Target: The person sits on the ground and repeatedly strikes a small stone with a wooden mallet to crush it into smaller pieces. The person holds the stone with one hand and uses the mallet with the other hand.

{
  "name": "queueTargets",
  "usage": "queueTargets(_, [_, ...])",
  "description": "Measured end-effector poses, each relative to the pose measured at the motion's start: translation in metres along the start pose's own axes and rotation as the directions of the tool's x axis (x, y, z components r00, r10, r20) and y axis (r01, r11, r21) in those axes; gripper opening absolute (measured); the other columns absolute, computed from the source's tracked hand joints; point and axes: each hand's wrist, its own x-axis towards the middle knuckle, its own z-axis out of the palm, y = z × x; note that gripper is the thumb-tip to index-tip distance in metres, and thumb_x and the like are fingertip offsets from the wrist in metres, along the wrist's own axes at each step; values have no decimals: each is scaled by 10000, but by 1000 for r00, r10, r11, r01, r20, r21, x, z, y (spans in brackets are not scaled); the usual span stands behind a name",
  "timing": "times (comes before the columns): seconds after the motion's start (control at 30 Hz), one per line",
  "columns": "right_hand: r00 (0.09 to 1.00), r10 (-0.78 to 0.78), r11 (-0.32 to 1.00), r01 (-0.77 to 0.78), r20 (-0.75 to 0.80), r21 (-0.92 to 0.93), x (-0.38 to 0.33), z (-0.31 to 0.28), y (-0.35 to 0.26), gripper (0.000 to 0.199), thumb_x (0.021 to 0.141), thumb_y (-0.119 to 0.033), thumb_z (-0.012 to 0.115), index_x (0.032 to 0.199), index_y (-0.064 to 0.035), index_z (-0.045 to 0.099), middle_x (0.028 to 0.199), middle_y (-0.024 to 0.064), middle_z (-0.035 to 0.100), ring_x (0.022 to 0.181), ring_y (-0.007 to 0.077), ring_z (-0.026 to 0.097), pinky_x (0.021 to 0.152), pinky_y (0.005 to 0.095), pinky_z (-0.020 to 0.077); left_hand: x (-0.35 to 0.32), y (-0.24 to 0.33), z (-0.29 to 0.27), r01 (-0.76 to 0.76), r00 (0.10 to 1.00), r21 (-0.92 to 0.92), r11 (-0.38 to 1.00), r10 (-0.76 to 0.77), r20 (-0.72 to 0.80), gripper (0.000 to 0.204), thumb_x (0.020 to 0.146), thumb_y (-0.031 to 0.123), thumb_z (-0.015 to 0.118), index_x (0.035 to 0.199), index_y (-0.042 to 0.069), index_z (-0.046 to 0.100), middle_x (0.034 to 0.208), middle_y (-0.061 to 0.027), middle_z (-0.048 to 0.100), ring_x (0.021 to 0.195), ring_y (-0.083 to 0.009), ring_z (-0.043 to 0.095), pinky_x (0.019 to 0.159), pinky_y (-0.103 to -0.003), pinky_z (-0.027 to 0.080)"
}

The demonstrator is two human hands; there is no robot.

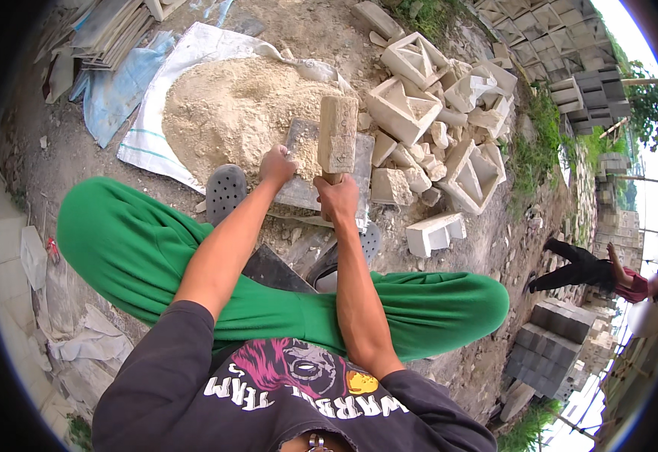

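Observation:
My right hand [338, 197] grips the handle of a wooden mallet [337, 134], whose pale block head stands raised over a grey flat slab [361, 162]. My left hand [277, 165] rests on crumbled pale material [308, 158] lying on that slab, fingers curled against it. I sit with knees wide apart in green trousers [129, 241], and the slab lies on the ground between my feet. What the left fingers enclose is hidden.
A heap of pale powder [227, 109] lies on a white sack sheet [144, 139] behind the slab. Broken hollow blocks [419, 105] pile up at the right. Grey sandals [225, 190] are by my feet. Another person [600, 273] bends over stacked grey blocks [551, 346] at far right.

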Motion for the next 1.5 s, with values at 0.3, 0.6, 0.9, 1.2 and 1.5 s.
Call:
queueTargets(0.3, [965,221,970,-202,142,-139,19,15,59,394,705,-279,727,881,74,713,739,215,708,681,328,723,673,427,562,18,22,-12,-86,995,151,985,76,68,833,746,173,768,1493,64,417,1528,-207,392,1411,-351,393,1150,-409,368])
queueTargets(0.6, [966,258,955,-258,17,149,10,-23,43,286,733,-209,734,861,41,679,651,100,659,529,199,654,519,347,530,34,43,11,-459,885,458,761,346,312,763,893,224,538,1535,-72,252,1647,-252,140,1545,-331,133,1252,-372,166])
queueTargets(0.9, [961,272,925,-277,58,258,-1,-30,33,285,732,-214,731,850,40,676,646,91,649,500,196,642,494,348,519,37,39,20,-673,737,415,612,511,442,603,900,101,473,1489,-1,395,1548,-223,374,1424,-333,391,1127,-419,388])
queueTargets(1.2, [993,112,988,-115,34,99,-3,-25,8,277,724,-222,737,850,17,679,639,106,653,555,205,660,557,359,525,37,28,-2,-445,892,197,873,451,17,429,855,85,527,1263,72,659,1115,-232,696,1030,-404,666,911,-475,521])
queueTargets(1.5, [992,86,965,-61,89,-256,28,11,40,403,702,-309,717,902,41,715,769,212,714,766,320,733,724,413,559,15,26,-7,-354,932,159,922,362,-23,420,859,125,571,1264,92,678,1025,-257,710,969,-400,685,872,-473,539])
